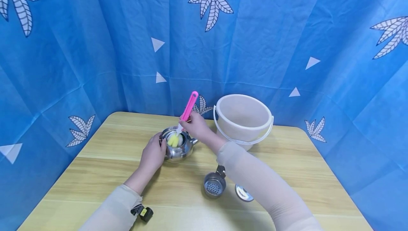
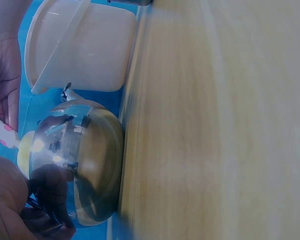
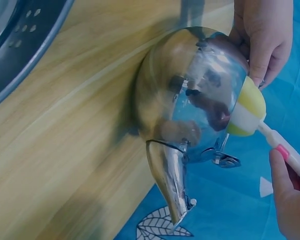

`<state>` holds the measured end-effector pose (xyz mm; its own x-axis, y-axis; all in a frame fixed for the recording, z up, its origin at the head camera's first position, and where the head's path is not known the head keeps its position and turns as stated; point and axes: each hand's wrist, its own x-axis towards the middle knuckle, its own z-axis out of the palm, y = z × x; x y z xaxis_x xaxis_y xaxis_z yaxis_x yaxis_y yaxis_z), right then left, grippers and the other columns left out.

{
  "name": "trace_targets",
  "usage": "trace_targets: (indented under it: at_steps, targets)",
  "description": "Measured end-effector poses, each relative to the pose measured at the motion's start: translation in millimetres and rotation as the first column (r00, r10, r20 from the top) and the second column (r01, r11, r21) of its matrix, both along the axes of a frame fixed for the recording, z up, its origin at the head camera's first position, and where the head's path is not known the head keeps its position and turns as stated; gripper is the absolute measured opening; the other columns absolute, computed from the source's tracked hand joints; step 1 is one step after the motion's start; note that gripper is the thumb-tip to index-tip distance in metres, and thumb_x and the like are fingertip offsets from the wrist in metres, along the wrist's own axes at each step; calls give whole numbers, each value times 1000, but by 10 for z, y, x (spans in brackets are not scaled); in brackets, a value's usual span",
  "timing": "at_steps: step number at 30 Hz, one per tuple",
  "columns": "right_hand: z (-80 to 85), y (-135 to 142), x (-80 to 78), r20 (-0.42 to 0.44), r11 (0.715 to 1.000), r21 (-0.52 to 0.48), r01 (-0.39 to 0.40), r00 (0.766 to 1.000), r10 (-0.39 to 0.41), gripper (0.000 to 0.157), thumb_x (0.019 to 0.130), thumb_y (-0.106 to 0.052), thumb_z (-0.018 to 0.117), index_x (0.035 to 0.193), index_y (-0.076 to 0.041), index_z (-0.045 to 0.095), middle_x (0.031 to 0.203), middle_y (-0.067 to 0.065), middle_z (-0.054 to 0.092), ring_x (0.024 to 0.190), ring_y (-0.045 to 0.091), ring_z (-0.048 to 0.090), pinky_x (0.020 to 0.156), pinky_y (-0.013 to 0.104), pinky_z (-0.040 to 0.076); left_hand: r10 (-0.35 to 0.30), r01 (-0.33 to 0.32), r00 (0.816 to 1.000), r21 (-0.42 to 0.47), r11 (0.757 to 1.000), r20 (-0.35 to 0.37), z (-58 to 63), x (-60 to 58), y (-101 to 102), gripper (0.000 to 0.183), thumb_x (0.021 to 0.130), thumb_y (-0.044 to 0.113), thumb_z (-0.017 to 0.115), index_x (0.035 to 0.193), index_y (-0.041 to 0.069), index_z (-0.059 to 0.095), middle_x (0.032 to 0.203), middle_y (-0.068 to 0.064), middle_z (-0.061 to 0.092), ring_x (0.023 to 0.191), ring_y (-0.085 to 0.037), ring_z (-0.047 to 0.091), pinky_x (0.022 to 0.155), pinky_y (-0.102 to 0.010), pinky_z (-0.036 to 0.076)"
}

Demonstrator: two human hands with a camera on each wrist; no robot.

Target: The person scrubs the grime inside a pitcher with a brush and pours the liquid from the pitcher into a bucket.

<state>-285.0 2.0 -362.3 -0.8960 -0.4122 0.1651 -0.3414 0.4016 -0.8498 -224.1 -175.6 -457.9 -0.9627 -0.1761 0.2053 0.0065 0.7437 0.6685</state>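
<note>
A shiny metal teapot [image 1: 178, 156] stands on the table, its lid off and its spout toward the right. My left hand [image 1: 154, 153] grips it on the side away from the spout, fingers at the rim. With my right hand [image 1: 200, 128] I hold a sponge brush [image 1: 190, 105] by its pink and white handle, thumb and fingers pinching low on the shaft. The brush tilts down into the teapot's mouth. Its yellow and white sponge head [image 3: 250, 107] sits in the opening, still partly showing above the rim; the lower part is hidden inside.
Behind my right forearm is a white bucket [image 1: 243, 109] with its handle hanging down in front. Nearer me, a metal strainer [image 1: 214, 185] with a perforated bottom and a round metal lid [image 1: 243, 192] lie on the wooden table [image 1: 178, 195]. A blue curtain [image 1: 255, 47] surrounds the far edges.
</note>
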Motion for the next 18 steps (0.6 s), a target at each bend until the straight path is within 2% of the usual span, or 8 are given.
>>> trace_targets:
  at_steps: [11, 18]
  targets:
    - [-28, 27, 39, -9, 999, -37, -2, 1000, 1, 13, 98, -11, 61, 106, -5, 68, 91, 7, 70, 76, 15, 63, 71, 27, 57, 0, 0, 1000, -8, 1000, -7, 2, 6, -4, 52, 107, 25, 43, 145, -9, 41, 139, -32, 50, 125, -48, 52, 103, -59, 44]
    - [-60, 39, 57, -64, 999, -34, -24, 998, 21, 13, 98, -11, 61, 110, -5, 64, 101, 8, 68, 89, 17, 67, 79, 28, 58, -4, 4, 1000, -6, 1000, -2, 10, 10, -7, 52, 107, 25, 42, 145, -9, 40, 139, -32, 50, 126, -48, 52, 104, -59, 44]
